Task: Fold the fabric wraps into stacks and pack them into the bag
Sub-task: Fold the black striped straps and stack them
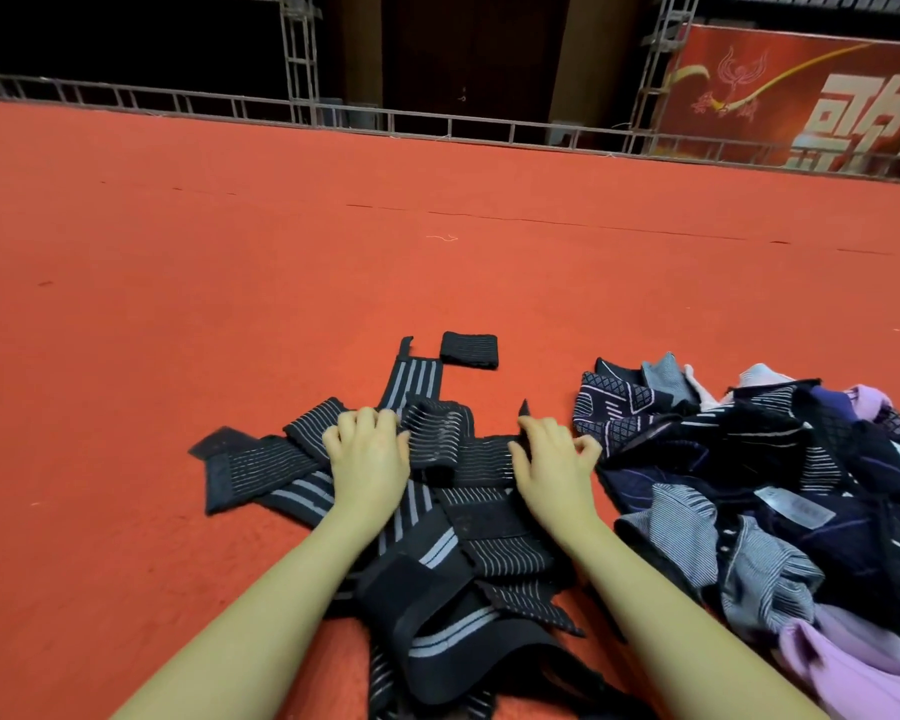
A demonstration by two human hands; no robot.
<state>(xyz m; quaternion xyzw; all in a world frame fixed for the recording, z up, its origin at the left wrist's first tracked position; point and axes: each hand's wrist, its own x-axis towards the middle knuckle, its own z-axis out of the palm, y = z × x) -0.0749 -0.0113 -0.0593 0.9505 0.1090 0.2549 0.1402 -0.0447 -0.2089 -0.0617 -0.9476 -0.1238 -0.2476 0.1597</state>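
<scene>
Our left hand [367,452] and right hand [554,459] pinch one striped wrap [463,449] at centre frame, stretching it flat for folding. One folded wrap [470,349] waits above.

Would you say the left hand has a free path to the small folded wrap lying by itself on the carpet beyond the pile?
Probably yes. The folded wrap lies alone on bare red carpet, just beyond the left hand, which would first have to release the wrap it grips. Only flat strips lie between.
</scene>
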